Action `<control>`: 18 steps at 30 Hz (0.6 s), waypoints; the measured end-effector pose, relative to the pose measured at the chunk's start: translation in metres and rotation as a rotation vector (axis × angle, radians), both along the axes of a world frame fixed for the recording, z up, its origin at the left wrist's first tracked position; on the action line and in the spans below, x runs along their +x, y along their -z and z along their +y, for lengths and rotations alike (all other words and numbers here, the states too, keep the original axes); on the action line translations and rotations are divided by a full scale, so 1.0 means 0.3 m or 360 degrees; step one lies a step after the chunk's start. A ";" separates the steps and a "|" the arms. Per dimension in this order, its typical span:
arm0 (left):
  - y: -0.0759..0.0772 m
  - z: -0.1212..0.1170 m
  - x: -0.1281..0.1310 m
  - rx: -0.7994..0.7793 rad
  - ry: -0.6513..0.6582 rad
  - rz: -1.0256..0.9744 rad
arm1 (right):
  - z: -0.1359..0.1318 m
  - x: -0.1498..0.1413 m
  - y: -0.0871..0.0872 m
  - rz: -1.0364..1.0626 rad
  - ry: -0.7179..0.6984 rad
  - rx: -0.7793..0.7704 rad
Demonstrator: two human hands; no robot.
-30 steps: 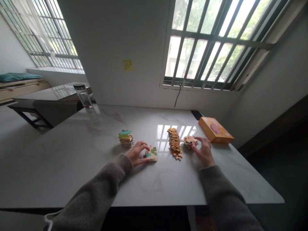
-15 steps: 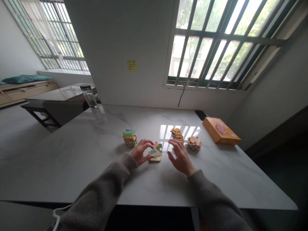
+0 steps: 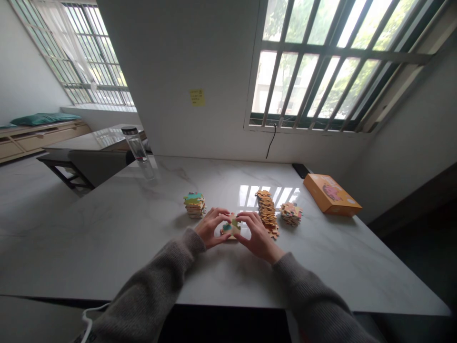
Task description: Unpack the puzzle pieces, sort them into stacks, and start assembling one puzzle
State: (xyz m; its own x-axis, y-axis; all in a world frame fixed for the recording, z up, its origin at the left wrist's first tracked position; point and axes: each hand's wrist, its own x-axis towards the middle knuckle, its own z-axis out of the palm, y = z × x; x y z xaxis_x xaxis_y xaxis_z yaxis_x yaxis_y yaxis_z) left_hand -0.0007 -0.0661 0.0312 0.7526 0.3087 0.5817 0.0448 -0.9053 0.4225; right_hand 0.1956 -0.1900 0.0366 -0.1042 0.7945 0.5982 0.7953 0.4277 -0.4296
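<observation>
Toward the middle of the marble-topped bench (image 3: 117, 228), a small cluster of joined jigsaw pieces (image 3: 231, 227), lying flat, with green and teal print on top and much of it hidden under fingers. On the cluster's left side, the left hand (image 3: 213, 227), curved and closed on the pieces, with a grey knit sleeve (image 3: 153, 286) running back toward the bench's near edge. On the cluster's right side, the right hand (image 3: 256, 236), also curved and closed on the pieces, its fingers coming over from the upper right. Both hands nearly meeting above the cluster, gripping it between them.

Just left of the cluster and slightly farther from the hands, a short stack of jigsaw pieces (image 3: 194, 205), its top layer green and teal. Just right of the cluster, a tall, uneven line of orange-backed jigsaw pieces (image 3: 266, 212), its near end close to the right hand. Farther right of the cluster, a low pile of jigsaw pieces (image 3: 291, 214), and beyond that, well apart, an orange puzzle box (image 3: 332, 195), lying flat and at an angle. Far beyond the cluster and to its left, a clear water bottle (image 3: 137, 152) with a dark cap, standing upright near the bench's back edge.
</observation>
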 end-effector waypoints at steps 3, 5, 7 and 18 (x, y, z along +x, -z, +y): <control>-0.019 -0.003 -0.007 0.0028 0.0022 -0.0001 | 0.004 -0.013 0.002 0.0024 -0.0013 0.0023; -0.031 -0.002 -0.015 0.0052 0.0005 -0.0070 | 0.008 -0.014 0.003 0.0038 -0.0007 0.0041; -0.040 -0.001 -0.025 0.0062 -0.0070 -0.0184 | 0.017 -0.008 0.001 0.0061 0.0034 0.0063; -0.035 0.097 -0.172 -0.0013 -0.0670 -0.0501 | 0.239 -0.050 -0.062 0.0021 0.0078 0.0055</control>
State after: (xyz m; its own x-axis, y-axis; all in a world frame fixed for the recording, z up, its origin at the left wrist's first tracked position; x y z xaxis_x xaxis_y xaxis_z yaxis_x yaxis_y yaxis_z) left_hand -0.0522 -0.0369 0.0417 0.3513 0.5523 0.7560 0.2738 -0.8328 0.4812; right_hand 0.1806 -0.1184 0.0551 -0.0575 0.7773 0.6265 0.8102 0.4030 -0.4257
